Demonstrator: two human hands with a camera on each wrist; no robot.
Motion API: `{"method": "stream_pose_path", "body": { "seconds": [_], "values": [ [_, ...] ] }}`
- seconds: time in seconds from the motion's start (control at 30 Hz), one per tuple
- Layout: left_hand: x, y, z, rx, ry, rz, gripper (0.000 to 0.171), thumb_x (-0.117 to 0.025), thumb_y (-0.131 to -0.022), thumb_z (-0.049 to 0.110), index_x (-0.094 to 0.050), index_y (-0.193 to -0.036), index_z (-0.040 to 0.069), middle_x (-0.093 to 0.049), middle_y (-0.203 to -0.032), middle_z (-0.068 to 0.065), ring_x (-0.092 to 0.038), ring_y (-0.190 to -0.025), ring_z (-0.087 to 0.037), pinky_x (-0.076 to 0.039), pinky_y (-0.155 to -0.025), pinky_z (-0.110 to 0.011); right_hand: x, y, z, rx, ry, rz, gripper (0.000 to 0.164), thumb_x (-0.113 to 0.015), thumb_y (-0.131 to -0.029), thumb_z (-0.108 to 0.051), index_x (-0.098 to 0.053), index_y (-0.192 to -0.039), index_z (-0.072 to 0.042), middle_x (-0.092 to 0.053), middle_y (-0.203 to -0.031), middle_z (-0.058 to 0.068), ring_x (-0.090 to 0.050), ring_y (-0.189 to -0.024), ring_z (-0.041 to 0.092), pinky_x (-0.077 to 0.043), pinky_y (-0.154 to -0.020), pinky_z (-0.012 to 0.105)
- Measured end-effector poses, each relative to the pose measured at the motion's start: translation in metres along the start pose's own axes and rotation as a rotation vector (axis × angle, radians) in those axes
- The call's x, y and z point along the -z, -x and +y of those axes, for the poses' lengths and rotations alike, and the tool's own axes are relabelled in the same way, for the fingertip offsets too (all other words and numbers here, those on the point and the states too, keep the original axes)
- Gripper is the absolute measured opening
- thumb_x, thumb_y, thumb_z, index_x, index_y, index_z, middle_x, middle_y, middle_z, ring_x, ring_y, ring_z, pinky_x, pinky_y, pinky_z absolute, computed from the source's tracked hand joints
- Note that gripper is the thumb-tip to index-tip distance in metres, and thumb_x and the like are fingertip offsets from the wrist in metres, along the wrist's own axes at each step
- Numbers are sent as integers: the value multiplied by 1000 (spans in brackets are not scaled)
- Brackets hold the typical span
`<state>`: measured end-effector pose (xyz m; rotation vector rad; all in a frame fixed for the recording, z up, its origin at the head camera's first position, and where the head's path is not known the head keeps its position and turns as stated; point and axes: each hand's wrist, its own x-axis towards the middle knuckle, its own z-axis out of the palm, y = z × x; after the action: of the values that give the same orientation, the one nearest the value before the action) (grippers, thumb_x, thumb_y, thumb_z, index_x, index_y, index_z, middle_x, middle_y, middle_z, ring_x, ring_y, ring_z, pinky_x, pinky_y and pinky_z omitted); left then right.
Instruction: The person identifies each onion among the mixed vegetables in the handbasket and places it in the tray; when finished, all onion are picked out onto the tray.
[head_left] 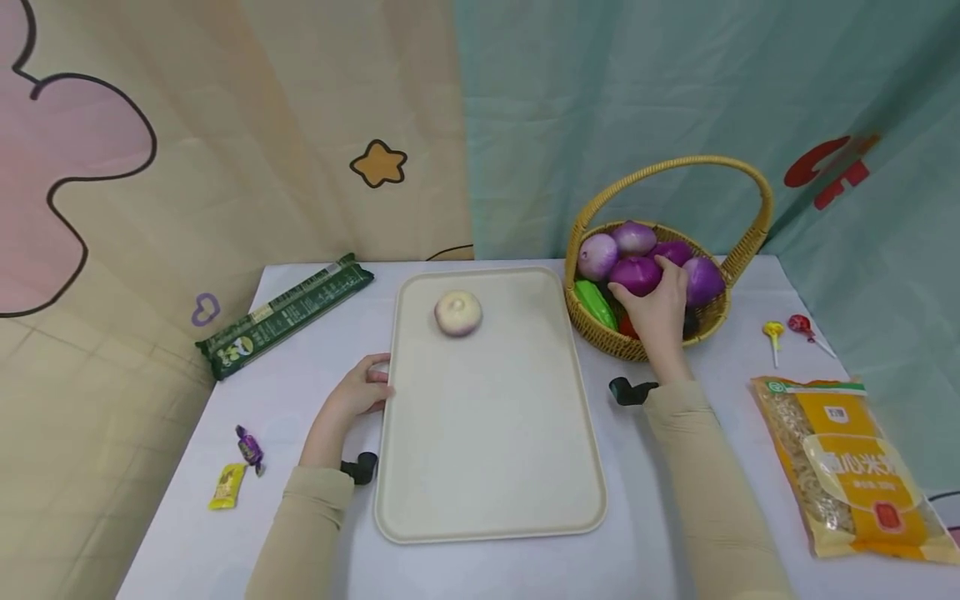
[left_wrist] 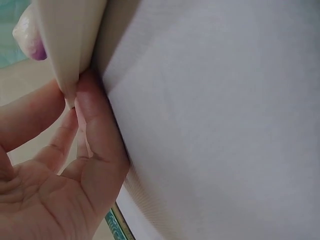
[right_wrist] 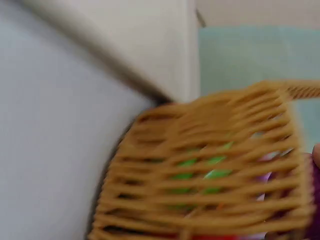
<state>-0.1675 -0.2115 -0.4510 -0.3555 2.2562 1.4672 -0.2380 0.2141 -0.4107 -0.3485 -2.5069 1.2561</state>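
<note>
My left hand pinches the left rim of a cream tray, thumb on one side and fingers on the other, as the left wrist view shows close up. On the tray's far part sits a pale onion with a purple tinge. My right hand reaches into a wicker basket, thumb and fingers round a dark purple onion. Several more purple onions and a green pepper lie about it. In the right wrist view the basket's weave hides most of the contents.
A dark green packet lies back left, with a purple candy and a yellow candy nearer. On the right are two lollipops and an orange noodle bag. The basket's tall handle arches over it.
</note>
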Motion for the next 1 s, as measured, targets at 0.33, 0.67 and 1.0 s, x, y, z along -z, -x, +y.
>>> {"method": "stream_pose_path", "body": {
  "seconds": [0.33,0.67,1.0],
  "values": [
    [4,0,3,0,-37,7,66,-58,-91,-4,-31,-151,4,-51,-113,-17,-58,-90,-17,-56,-74,-26,-25,45,-39,63,-154,-219,81,-80,-81,-35,-40,-145,-4,-40,-144,20,-41,-130,36,-37,-111,53],
    [-3,-1,-1,28,-54,26,65,-60,-90,-4,-34,-150,6,-52,-110,-16,-58,-85,-16,-55,-70,-25,-97,64,-45,-42,-187,-400,81,-80,-81,-34,-40,-148,-11,-41,-149,14,-41,-136,33,-38,-112,52],
    [-3,-1,1,30,-52,32,66,-60,-90,-4,-34,-150,6,-51,-113,-17,-58,-88,-17,-56,-72,-26,-129,50,-35,-51,-195,-433,79,-80,-83,-23,-40,-148,-7,-41,-151,16,-39,-140,32,-34,-116,46]
  ]
}}
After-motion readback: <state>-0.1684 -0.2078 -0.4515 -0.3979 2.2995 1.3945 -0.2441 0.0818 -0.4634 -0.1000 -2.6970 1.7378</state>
